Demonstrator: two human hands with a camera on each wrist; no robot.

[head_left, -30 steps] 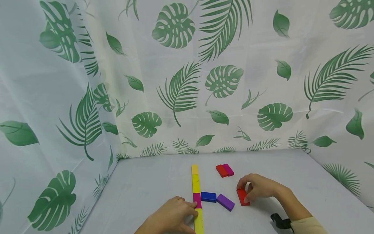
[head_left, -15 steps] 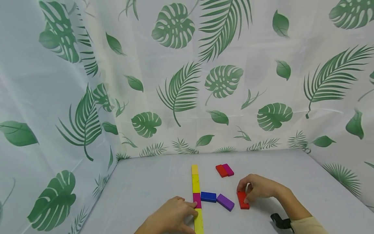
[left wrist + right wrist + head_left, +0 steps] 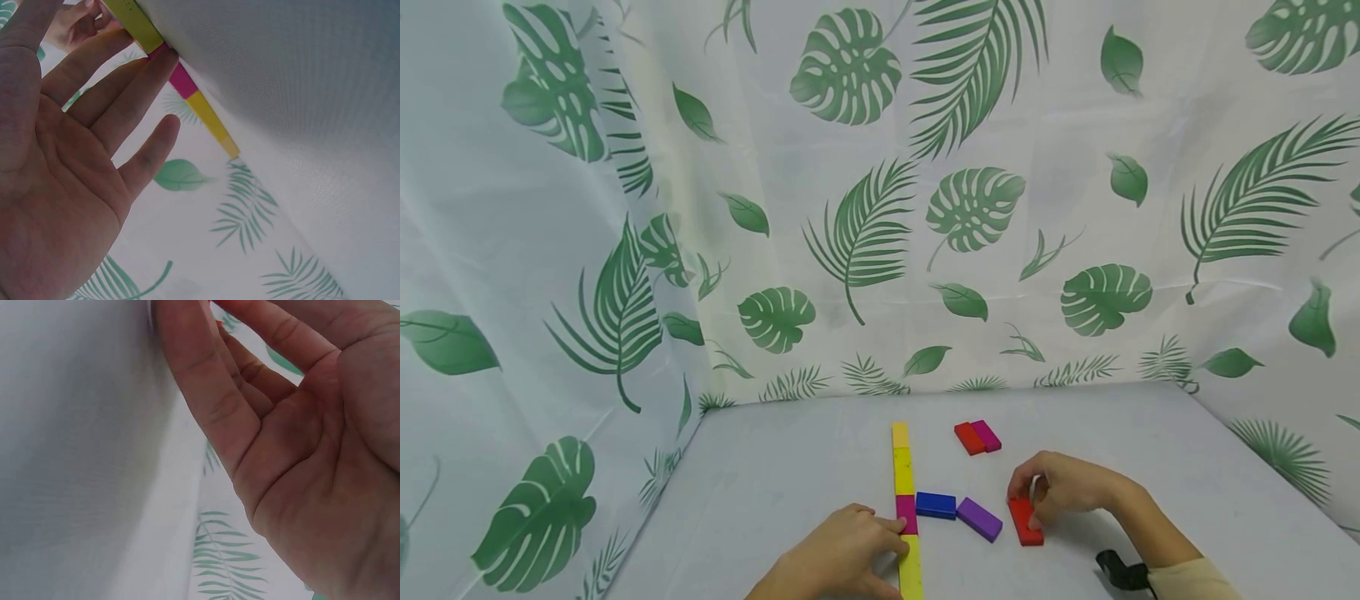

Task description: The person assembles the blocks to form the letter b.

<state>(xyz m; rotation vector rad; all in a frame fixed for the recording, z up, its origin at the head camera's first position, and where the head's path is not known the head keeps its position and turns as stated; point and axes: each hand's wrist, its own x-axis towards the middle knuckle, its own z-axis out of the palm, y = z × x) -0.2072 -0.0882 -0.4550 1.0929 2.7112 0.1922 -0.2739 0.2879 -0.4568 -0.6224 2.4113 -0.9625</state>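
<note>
My right hand [image 3: 1063, 483] pinches a flat red block [image 3: 1026, 522] on the white table, with the thumb at its near end and the fingertips at its far end. In the right wrist view, the palm and fingers of that right hand [image 3: 281, 437] hide nearly all of the block. My left hand [image 3: 842, 546] lies along a straight row of blocks. Its fairly straight fingertips touch the magenta block [image 3: 906, 508] and the near yellow block [image 3: 910, 571]. The left wrist view shows the left hand [image 3: 81, 162] reaching the magenta block [image 3: 183, 81] with extended fingers.
Farther along the row lie a yellow block [image 3: 903, 472] and a paler yellow block [image 3: 900, 434]. A blue block [image 3: 936, 505] meets the row, with a slanted purple block [image 3: 980, 519] beside it. A red block [image 3: 970, 439] and a magenta block [image 3: 987, 435] lie together farther back.
My right hand has slid the red block a little nearer to the person across the table. The left hand and the row have stayed where they were.
</note>
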